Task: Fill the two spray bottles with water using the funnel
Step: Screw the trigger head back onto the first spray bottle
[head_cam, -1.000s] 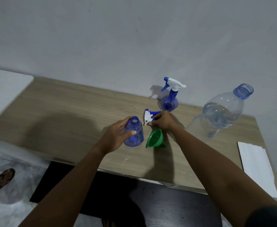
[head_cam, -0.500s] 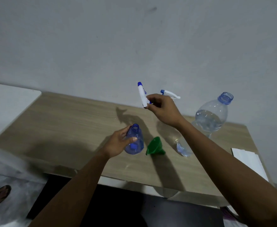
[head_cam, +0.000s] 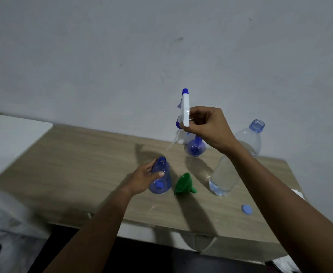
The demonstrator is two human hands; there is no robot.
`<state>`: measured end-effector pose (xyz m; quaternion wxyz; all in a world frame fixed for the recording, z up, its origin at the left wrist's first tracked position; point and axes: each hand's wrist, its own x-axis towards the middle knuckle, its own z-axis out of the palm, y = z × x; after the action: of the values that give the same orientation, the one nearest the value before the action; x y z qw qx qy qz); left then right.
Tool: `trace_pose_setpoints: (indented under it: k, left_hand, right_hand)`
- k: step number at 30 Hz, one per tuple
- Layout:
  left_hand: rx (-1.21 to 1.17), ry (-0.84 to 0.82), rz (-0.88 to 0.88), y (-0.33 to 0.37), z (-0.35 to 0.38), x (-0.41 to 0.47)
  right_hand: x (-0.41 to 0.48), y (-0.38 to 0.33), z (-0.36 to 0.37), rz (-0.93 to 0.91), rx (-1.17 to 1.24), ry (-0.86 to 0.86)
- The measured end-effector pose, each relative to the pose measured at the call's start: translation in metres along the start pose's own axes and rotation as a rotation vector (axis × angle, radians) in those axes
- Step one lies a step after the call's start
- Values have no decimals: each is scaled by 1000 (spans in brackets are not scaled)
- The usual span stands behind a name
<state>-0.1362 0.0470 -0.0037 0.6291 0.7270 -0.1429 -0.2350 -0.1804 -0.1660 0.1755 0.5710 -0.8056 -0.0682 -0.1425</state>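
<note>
My left grip (head_cam: 144, 179) wraps the open spray bottle (head_cam: 161, 174) on the worktop (head_cam: 83, 164); my right grip (head_cam: 207, 127) pinches its spray head (head_cam: 185, 111) aloft. The funnel (head_cam: 183, 184) lies beside. Probably capping: next, thread the tube into the neck.

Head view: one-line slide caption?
Uncapped spray bottle gripped by left hand; right hand holds trigger sprayer aloft; green funnel lies beside.

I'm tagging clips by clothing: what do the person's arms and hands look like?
The left arm and right arm are bare to the frame's edge; no sleeves show. The left hand and right hand are ungloved, with no watch, bracelet or ring visible.
</note>
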Motion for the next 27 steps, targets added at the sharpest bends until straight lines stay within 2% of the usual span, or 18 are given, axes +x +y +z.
trace_pose_setpoints:
  k: [16,21,27]
  left_hand:
    - [-7,-30,8,-2,-3,1]
    - [-16,-31,0,-1,-3,0]
    - [-36,-28,-4,-1,-2,1]
  right_hand:
    - [-5,1,12,2,20,-65]
    - [-5,29,21,96,-42,-147]
    - [-14,79,45,126,-119,-198]
